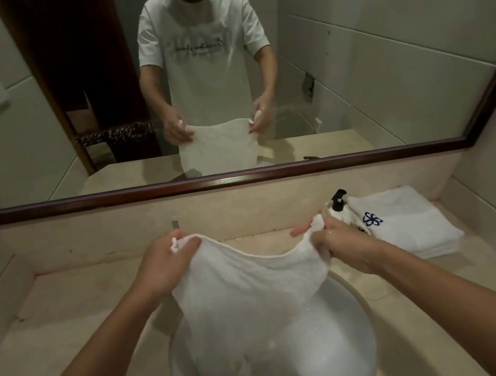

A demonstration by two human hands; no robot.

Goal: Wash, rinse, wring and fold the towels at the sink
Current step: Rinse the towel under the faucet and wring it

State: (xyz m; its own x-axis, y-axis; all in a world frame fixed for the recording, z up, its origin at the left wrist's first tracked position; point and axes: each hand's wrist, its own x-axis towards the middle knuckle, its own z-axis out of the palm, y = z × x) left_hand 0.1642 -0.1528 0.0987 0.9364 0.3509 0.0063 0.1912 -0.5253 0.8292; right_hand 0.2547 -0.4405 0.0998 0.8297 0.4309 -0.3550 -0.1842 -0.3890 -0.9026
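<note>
Above the round white ceramic sink (335, 354), set in a beige stone bench (74, 318): one wet white cloth towel (246, 300), held spread by its top corners so it drains into the bowl, likely opened out for folding. Long axis roughly vertical; top edge runs left to right, sagging mid-span; lower end bunched against the basin. Left hand (164, 265) and right hand (335, 238), each pinching a corner. Folded white towels with blue emblem (412, 225), stacked at right. Black-pump soap bottle (337, 205) beside them.
</note>
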